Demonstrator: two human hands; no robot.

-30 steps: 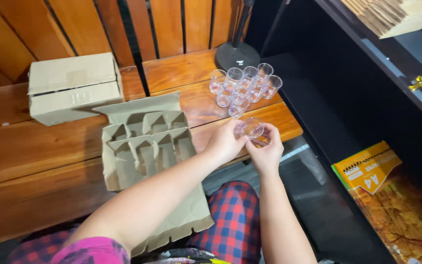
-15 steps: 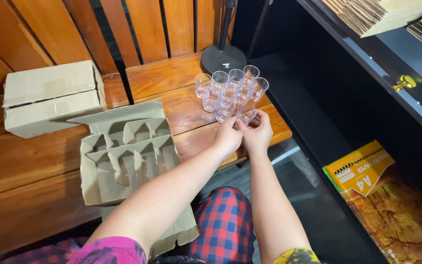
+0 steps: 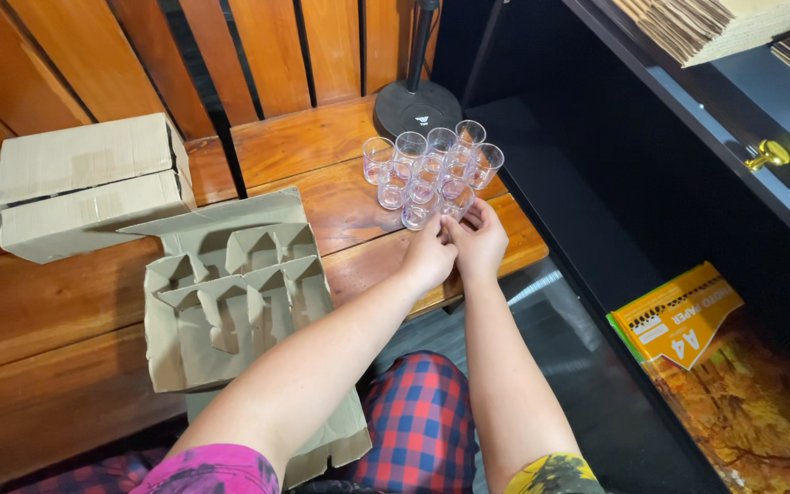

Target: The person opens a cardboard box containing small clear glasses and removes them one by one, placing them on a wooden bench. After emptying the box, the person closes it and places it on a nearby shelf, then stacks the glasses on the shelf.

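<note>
Our left hand (image 3: 429,259) and right hand (image 3: 480,240) meet at the near edge of the cluster of small clear drinking glasses (image 3: 432,172); the fingers of both curl around the nearest glass in the cluster (image 3: 454,203), closed lightly on it.

The slatted brown wooden tabletop (image 3: 322,155) carries everything. At its far left lies a closed plain cardboard box (image 3: 84,183), and nearer us the grey-brown cardboard divider tray with empty cells (image 3: 230,293). The cluster stands at the right end, just in front of a black round stand base (image 3: 418,108).

We judge these glasses light, rigid, smooth and breakable — easily knocked, since they stand touching. Take each by its side wall, not the rim. All stand upright, mouths up, long axis vertical — the cluster itself runs diagonally away to the right.
</note>
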